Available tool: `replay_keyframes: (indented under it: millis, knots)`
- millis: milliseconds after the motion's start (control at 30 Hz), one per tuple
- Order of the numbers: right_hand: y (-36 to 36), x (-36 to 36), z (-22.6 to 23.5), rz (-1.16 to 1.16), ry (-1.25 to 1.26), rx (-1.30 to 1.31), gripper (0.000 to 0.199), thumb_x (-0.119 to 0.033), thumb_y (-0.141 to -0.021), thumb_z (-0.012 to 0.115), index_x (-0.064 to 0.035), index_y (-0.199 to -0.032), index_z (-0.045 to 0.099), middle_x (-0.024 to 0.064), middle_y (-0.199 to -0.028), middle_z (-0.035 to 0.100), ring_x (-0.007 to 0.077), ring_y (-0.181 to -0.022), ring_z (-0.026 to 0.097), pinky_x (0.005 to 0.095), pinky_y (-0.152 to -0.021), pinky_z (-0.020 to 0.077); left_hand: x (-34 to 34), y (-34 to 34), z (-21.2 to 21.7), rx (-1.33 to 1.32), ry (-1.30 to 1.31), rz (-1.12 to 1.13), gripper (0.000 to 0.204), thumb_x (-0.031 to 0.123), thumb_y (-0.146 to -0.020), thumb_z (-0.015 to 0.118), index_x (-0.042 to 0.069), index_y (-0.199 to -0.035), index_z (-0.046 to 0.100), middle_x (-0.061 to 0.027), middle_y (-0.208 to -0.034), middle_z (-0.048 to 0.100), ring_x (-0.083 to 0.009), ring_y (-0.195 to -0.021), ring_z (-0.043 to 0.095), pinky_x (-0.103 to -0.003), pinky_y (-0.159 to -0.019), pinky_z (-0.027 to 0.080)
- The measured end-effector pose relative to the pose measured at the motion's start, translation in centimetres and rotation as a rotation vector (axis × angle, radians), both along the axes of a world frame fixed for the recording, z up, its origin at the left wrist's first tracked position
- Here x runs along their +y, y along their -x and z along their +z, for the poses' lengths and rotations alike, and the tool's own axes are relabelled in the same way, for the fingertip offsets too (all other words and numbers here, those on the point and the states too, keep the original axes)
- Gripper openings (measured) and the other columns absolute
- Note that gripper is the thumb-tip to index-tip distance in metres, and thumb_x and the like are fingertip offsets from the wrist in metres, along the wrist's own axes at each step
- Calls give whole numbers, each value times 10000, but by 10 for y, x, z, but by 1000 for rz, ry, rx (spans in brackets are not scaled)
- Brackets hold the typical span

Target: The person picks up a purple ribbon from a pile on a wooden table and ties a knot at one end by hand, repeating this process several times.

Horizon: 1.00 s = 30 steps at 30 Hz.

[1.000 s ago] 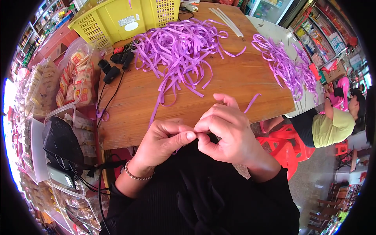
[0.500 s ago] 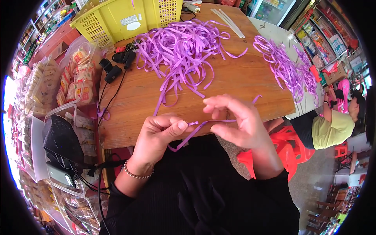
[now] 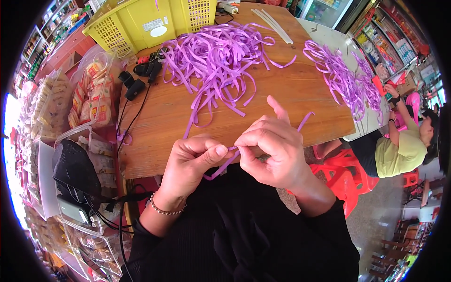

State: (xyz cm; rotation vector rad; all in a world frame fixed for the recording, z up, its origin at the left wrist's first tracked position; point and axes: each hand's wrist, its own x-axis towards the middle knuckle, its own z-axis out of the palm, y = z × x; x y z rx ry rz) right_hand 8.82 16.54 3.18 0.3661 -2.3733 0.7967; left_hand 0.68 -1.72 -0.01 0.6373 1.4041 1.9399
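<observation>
Between thumb and forefinger, my left hand (image 3: 192, 157) pinches a purple ribbon (image 3: 224, 168) near the front edge of the wooden table. My right hand (image 3: 272, 148) meets it there, thumb and forefinger closed on the ribbon's short end beside the left fingertips. One length of ribbon hangs in a loop below the fingers; another piece sticks up behind my right hand. Exactly how the strands cross between the fingertips is too small to make out. Beyond my hands lies a large tangled pile of purple ribbons (image 3: 216, 56), some trailing toward me.
At the back of the wooden table (image 3: 291, 103) stands a yellow crate (image 3: 174, 23). A black corded device (image 3: 136, 87) lies left of the pile. More ribbons (image 3: 336, 75) hang over a pale table at right, near a seated person (image 3: 399, 145). Packaged food bins (image 3: 94, 98) line the left.
My right hand has moved left and closed its thumb and forefinger on the ribbon by my left fingertips. My left hand keeps its pinch. The person at right has raised an arm.
</observation>
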Motion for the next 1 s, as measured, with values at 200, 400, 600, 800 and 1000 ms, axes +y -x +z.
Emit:
replay_keyframes:
  millis: [200, 400, 600, 800, 1000]
  knots:
    - [7, 4, -16, -61, 48, -16, 131, -19, -718, 669, -61, -835, 628, 20, -750, 628, 155, -705, 626, 465, -1025, 362, 6, -1, 0, 18, 11, 40, 159, 139, -900, 646, 11, -827, 704, 21, -699, 548, -50, -627, 457, -213, -560, 345]
    - [23, 7, -40, 452, 334, -527, 568, -183, -818, 715, -20, -1303, 467, 100, -1262, 554, 161, -1242, 471, 370, -1063, 332, 11, 19, -11, -159, -131, 151, 190, 205, -930, 603, 45, -847, 664, 60, -624, 450, -28, -534, 332, -205, -460, 238]
    - [29, 47, -59, 433, 860, -952, 186, -216, -912, 615, -33, -911, 650, 25, -798, 647, 108, -749, 607, 257, -727, 469, -10, 75, -18, -417, -454, 425, 197, 279, -972, 538, 87, -935, 560, 83, -612, 278, -34, -506, 234, -202, -440, 182]
    - [27, 81, -70, 563, 1188, -1029, 187, -129, -924, 567, 27, -1018, 610, 48, -776, 624, 89, -621, 548, 270, -656, 492, -29, 100, -56, -399, -407, 632, 248, 305, -961, 561, 72, -1044, 576, 78, -608, 271, -36, -520, 232, -198, -459, 202]
    - [18, 64, -50, 293, 946, -1032, 183, -108, -947, 506, -9, -1053, 618, 68, -861, 682, 59, -603, 560, 190, -513, 428, -26, 91, -75, 46, -80, 1082, 241, 136, -913, 629, 27, -1118, 565, 8, -730, 565, -90, -678, 539, -220, -632, 437]
